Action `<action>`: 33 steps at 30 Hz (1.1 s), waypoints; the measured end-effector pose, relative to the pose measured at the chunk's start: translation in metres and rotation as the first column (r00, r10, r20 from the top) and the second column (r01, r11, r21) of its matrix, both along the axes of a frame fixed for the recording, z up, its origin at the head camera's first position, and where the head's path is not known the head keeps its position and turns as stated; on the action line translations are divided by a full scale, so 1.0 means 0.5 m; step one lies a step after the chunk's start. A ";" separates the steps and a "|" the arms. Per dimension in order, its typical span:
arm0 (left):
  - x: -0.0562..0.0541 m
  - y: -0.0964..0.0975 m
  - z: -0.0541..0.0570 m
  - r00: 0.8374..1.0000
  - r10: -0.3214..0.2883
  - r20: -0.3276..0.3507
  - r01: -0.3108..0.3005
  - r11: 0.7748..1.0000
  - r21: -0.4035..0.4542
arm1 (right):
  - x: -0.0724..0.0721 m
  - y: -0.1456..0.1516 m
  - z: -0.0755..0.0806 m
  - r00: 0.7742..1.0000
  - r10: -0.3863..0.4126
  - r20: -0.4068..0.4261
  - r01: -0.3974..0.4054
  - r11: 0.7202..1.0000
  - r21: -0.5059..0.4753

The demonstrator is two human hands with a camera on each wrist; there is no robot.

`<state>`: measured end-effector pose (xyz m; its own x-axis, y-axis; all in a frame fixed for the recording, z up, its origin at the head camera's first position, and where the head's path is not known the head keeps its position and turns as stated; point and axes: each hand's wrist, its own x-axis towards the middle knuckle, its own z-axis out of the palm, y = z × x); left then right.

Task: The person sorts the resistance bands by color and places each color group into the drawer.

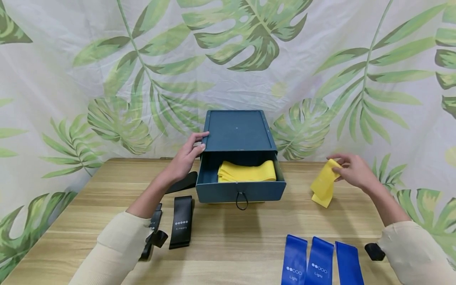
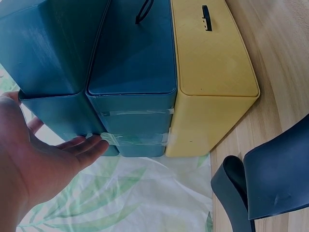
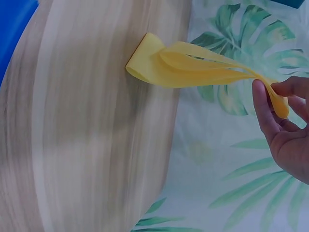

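Observation:
A blue drawer cabinet (image 1: 236, 132) stands against the back cloth, its top drawer (image 1: 220, 192) pulled out. Folded yellow resistance bands (image 1: 246, 173) lie inside that drawer. My left hand (image 1: 181, 161) rests against the cabinet's left side, its fingers extended along the wall in the left wrist view. To the right of the cabinet, my right hand (image 1: 352, 170) pinches one end of a yellow resistance band (image 1: 323, 184) between thumb and fingers. In the right wrist view this band (image 3: 193, 72) hangs as a loop, its lower end folding at the wooden table.
Black resistance bands (image 1: 181, 221) marked X-Heavy lie left of the drawer, another black band (image 1: 185, 183) behind them. Blue bands (image 1: 318, 265) marked Light lie at the front right. Beneath the blue drawers is a yellow drawer (image 2: 217, 53). A leaf-patterned cloth (image 1: 171, 87) hangs behind.

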<state>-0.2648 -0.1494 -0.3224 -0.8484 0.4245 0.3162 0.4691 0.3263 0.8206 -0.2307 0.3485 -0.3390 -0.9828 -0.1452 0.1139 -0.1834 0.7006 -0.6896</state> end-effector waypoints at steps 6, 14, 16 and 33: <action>0.001 -0.001 0.000 1.000 0.001 -0.002 -0.001 1.000 0.006 | 0.000 -0.019 0.016 1.000 -0.002 0.023 0.003 0.999 -0.039; 0.001 -0.001 0.001 1.000 0.000 -0.002 0.000 1.000 0.008 | -0.001 -0.045 0.042 0.998 -0.016 0.063 0.020 0.998 -0.060; 0.001 -0.001 0.001 1.000 0.000 -0.001 0.001 1.000 0.009 | -0.001 -0.051 0.048 0.997 -0.011 0.074 0.018 0.996 -0.089; 0.000 0.000 0.002 1.000 -0.005 0.005 0.005 1.000 0.003 | 0.015 -0.090 0.091 0.985 0.071 0.155 -0.016 0.945 -0.327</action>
